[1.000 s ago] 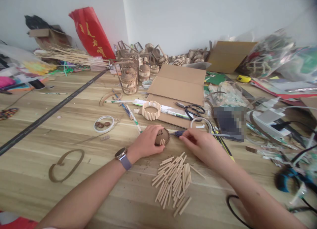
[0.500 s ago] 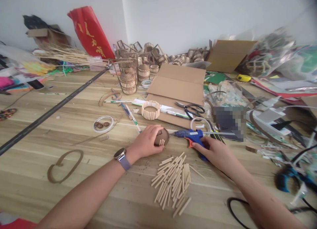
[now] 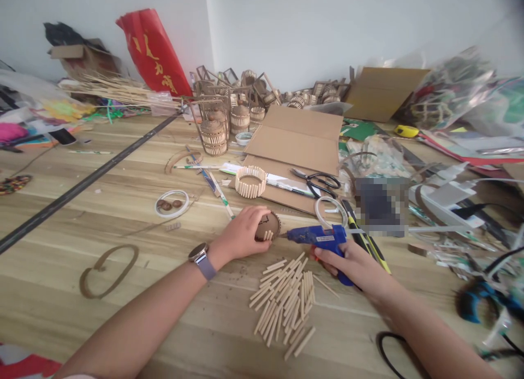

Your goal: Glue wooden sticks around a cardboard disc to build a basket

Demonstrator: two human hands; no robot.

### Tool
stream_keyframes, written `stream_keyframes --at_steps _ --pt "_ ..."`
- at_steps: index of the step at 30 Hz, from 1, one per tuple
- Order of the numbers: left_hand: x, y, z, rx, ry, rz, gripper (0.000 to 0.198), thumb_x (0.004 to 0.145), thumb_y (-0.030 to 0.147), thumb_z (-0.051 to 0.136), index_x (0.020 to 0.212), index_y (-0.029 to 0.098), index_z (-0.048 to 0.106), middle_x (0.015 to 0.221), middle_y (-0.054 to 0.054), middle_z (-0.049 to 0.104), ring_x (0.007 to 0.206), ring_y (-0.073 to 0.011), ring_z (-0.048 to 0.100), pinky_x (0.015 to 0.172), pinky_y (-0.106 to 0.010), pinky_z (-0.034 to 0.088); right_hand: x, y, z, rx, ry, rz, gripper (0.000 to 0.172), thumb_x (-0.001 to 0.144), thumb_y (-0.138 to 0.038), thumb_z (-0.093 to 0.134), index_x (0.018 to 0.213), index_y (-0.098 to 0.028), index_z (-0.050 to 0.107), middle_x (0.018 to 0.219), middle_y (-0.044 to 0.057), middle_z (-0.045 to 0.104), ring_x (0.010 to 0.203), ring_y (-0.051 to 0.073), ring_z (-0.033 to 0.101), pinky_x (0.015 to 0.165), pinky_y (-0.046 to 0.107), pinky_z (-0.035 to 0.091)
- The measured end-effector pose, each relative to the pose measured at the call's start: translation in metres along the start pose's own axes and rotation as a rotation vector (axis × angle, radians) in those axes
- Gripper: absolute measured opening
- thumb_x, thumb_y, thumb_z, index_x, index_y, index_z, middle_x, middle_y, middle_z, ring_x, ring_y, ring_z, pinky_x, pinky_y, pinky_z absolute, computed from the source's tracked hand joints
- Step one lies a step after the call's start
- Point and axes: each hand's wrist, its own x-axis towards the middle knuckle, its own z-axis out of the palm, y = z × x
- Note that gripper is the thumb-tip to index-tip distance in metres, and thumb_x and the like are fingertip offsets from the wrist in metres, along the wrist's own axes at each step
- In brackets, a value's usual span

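My left hand (image 3: 243,234) is closed over a round brown cardboard disc (image 3: 269,224) with a few short wooden sticks standing at its edge, pressing it to the wooden table. My right hand (image 3: 355,266) grips a blue hot glue gun (image 3: 317,237) by the handle. The gun's nozzle points left and almost touches the disc. A heap of short wooden sticks (image 3: 286,298) lies just in front of both hands.
A finished stick ring (image 3: 250,181) and scissors (image 3: 317,179) lie on flat cardboard (image 3: 298,138) behind the hands. Small stick baskets (image 3: 215,132) stand further back. A tape roll (image 3: 172,204) lies left, a cardboard offcut (image 3: 108,264) nearer left, cables and clutter on the right.
My right hand took hold of the blue glue gun, lifted it and brought its nozzle leftward to the disc. My left hand stayed on the disc.
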Motion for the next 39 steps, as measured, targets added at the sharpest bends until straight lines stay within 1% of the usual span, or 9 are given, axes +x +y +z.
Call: stream_keyframes --at_steps 2,4,5,7,9,11,16,30,39 --pt "0.000 0.001 -0.001 -0.001 0.002 -0.005 0.060 0.069 0.020 0.069 0.124 0.019 0.046 0.130 -0.014 0.053 0.124 -0.0317 0.048 0.107 -0.050 0.040 -0.001 -0.001 0.000 -0.056 0.013 -0.016 0.045 0.075 -0.063 0.058 0.066 -0.019 0.056 0.046 -0.006 0.045 0.041 0.010 0.040 0.041 0.023 0.030" --pt "0.001 0.002 -0.001 0.004 -0.001 -0.009 0.059 0.069 0.019 0.069 0.124 0.018 0.047 0.130 -0.015 0.053 0.124 -0.0318 0.048 0.106 -0.050 0.041 -0.002 -0.004 0.002 -0.112 0.046 -0.055 0.041 0.077 -0.060 0.059 0.070 -0.020 0.061 0.049 -0.003 0.052 0.044 0.012 0.046 0.042 0.024 0.036" --pt "0.001 0.003 -0.002 0.009 -0.005 -0.011 0.059 0.069 0.020 0.069 0.123 0.016 0.047 0.130 -0.016 0.053 0.124 -0.0319 0.048 0.107 -0.050 0.041 -0.003 -0.006 0.003 -0.140 0.065 -0.090 0.038 0.078 -0.058 0.058 0.074 -0.020 0.063 0.054 -0.001 0.058 0.048 0.014 0.052 0.045 0.025 0.041" --pt "0.001 0.004 -0.002 0.020 -0.010 -0.014 0.058 0.070 0.020 0.070 0.123 0.014 0.047 0.131 -0.017 0.053 0.124 -0.0321 0.048 0.107 -0.049 0.041 -0.003 -0.007 0.006 -0.190 0.074 -0.167 0.035 0.081 -0.053 0.057 0.085 -0.020 0.068 0.071 0.003 0.069 0.064 0.019 0.062 0.059 0.029 0.051" --pt "0.001 0.004 -0.003 0.028 -0.012 -0.014 0.057 0.070 0.020 0.070 0.122 0.013 0.047 0.131 -0.018 0.053 0.124 -0.0318 0.048 0.107 -0.048 0.041 -0.003 -0.007 0.010 -0.228 0.061 -0.207 0.036 0.082 -0.051 0.055 0.092 -0.020 0.069 0.083 0.004 0.073 0.077 0.023 0.066 0.071 0.033 0.054" --pt "0.001 0.004 -0.003 0.030 -0.011 -0.013 0.057 0.069 0.020 0.070 0.122 0.014 0.047 0.131 -0.017 0.053 0.124 -0.0315 0.048 0.107 -0.048 0.041 -0.003 -0.006 0.012 -0.247 0.061 -0.211 0.037 0.084 -0.050 0.053 0.096 -0.019 0.070 0.087 0.005 0.074 0.081 0.024 0.067 0.076 0.035 0.054" --pt "0.001 0.003 -0.001 0.004 -0.006 -0.016 0.057 0.069 0.021 0.069 0.123 0.018 0.047 0.131 -0.015 0.053 0.125 -0.0320 0.048 0.107 -0.051 0.040 -0.004 -0.009 0.015 -0.282 0.104 -0.210 0.035 0.085 -0.047 0.052 0.102 -0.020 0.069 0.085 0.006 0.075 0.080 0.025 0.067 0.073 0.035 0.054" --pt "0.000 0.001 0.001 0.014 0.007 -0.008 0.057 0.069 0.020 0.069 0.122 0.018 0.048 0.130 -0.015 0.053 0.125 -0.0314 0.048 0.107 -0.049 0.040 -0.004 -0.005 0.019 -0.438 0.145 -0.244 0.036 0.086 -0.049 0.049 0.093 -0.020 0.070 0.074 0.003 0.072 0.069 0.023 0.067 0.066 0.033 0.053" --pt "0.000 0.001 0.001 -0.015 0.009 -0.012 0.057 0.069 0.021 0.069 0.122 0.019 0.048 0.131 -0.015 0.052 0.125 -0.0319 0.048 0.107 -0.051 0.039 -0.004 -0.003 0.019 -0.457 0.151 -0.250 0.035 0.087 -0.049 0.049 0.093 -0.022 0.070 0.080 0.005 0.074 0.074 0.025 0.069 0.070 0.035 0.054"
